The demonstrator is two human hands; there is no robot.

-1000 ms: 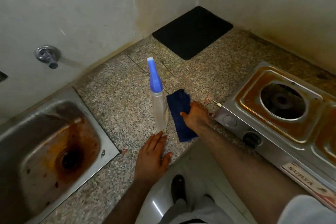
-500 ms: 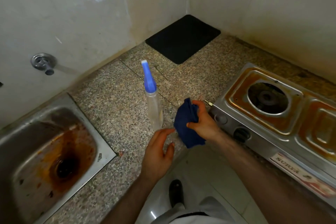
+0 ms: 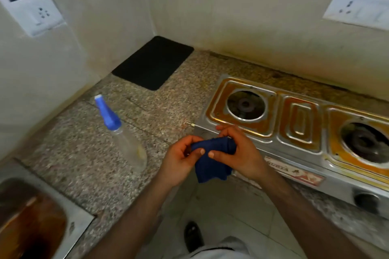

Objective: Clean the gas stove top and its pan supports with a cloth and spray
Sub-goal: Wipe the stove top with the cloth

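Note:
A dark blue cloth [image 3: 212,162] hangs between both hands, in front of the stove's left front corner. My left hand [image 3: 181,160] pinches its left side and my right hand [image 3: 240,153] grips its right side. The steel gas stove [image 3: 299,124] sits on the right of the counter, its top stained orange-brown, with two burner openings and no pan supports on it. A clear spray bottle [image 3: 124,134] with a blue nozzle stands on the granite counter, left of my hands.
A black mat [image 3: 153,62] lies in the counter's back corner. A rust-stained steel sink [image 3: 31,221] is at the lower left. Wall sockets [image 3: 33,9] hang on both walls. The floor and a dark shoe [image 3: 192,235] show below my arms.
My right hand lifted the cloth off the counter and my left hand rose from the counter edge to take hold of it too. The view swung right toward the stove.

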